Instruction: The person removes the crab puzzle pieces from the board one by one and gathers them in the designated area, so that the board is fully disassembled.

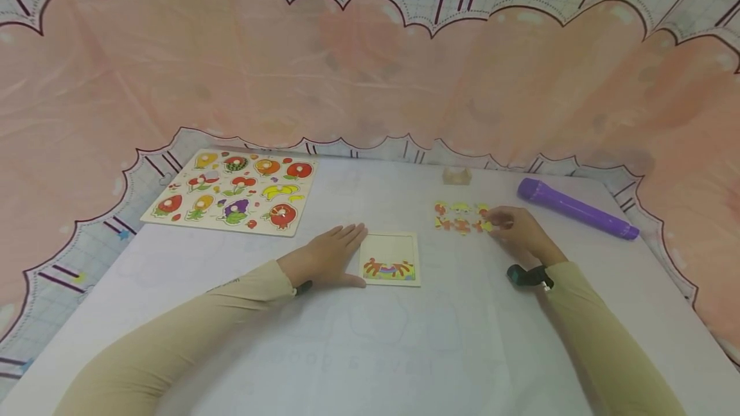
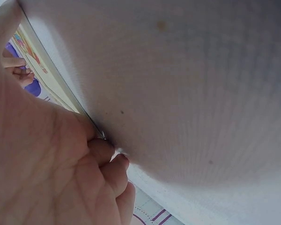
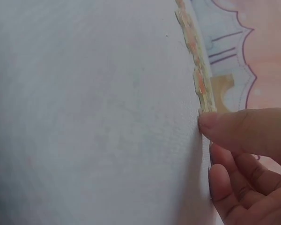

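A small square puzzle board [image 1: 390, 246] lies on the table, with a strip of picture, orange legs and a rainbow, along its lower part. My left hand [image 1: 326, 255] rests at its left side, fingers stretched along the upper left corner and thumb at the lower left one. To the right lie several loose jigsaw pieces [image 1: 460, 226] in red, orange and yellow, set close together. At the right end of these, my right hand [image 1: 523, 233] pinches a yellow puzzle piece [image 1: 487, 226]. The right wrist view shows the thumb [image 3: 225, 124] at the row's edge, the other fingers curled below it.
A fruit peg puzzle board [image 1: 231, 191] lies at the back left. Behind the loose pieces sits a small tan notched block [image 1: 457, 176]. A purple tube-shaped object [image 1: 578, 209] lies beyond my right hand, near the table's right edge. A patterned peach cloth [image 1: 260, 76] hangs behind the table.
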`<action>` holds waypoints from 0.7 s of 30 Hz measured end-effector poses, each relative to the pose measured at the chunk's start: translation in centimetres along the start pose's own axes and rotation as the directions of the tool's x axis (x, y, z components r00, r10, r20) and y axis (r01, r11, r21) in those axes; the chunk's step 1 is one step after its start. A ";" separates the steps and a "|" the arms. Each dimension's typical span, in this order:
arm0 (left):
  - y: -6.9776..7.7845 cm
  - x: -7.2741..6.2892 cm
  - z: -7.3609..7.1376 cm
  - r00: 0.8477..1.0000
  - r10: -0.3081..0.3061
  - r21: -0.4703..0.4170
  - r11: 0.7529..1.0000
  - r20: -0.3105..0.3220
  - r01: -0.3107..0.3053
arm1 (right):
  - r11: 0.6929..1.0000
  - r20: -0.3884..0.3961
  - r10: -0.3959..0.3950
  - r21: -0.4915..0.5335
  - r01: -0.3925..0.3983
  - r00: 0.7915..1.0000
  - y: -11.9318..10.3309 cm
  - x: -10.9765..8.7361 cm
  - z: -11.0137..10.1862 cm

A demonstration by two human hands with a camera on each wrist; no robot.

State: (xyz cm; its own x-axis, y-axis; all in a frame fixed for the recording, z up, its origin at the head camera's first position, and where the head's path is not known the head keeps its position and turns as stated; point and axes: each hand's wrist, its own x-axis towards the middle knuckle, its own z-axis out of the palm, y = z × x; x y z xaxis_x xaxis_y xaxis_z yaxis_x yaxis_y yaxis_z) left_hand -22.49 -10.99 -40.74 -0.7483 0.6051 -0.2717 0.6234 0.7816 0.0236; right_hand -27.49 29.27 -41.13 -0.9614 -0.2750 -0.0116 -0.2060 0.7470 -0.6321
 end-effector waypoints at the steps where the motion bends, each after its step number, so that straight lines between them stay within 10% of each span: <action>1: 0.0 0.0 0.0 1.000 0.000 0.001 1.000 -0.001 0.000 | 1.000 -0.002 0.000 0.004 0.000 1.000 0.0 0.0 0.0; 10: 0.1 -0.3 -0.1 1.000 0.007 -0.016 1.000 -0.005 -0.007 | 0.998 -0.036 -0.033 0.047 0.034 0.999 -0.8 0.0 0.3; 21: 0.1 -0.3 -0.2 1.000 0.005 -0.019 1.000 -0.003 -0.005 | 0.961 -0.012 -0.244 0.130 0.243 0.970 -7.3 0.4 3.2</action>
State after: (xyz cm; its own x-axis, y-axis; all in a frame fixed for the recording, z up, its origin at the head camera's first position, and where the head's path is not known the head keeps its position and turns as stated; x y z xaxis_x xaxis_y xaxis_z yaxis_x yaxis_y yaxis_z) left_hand -22.26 -11.07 -40.48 -0.7459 0.6095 -0.2687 0.6228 0.7812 0.0432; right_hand -25.81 21.75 -38.95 -0.8842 -0.4417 0.1521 -0.4083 0.5724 -0.7111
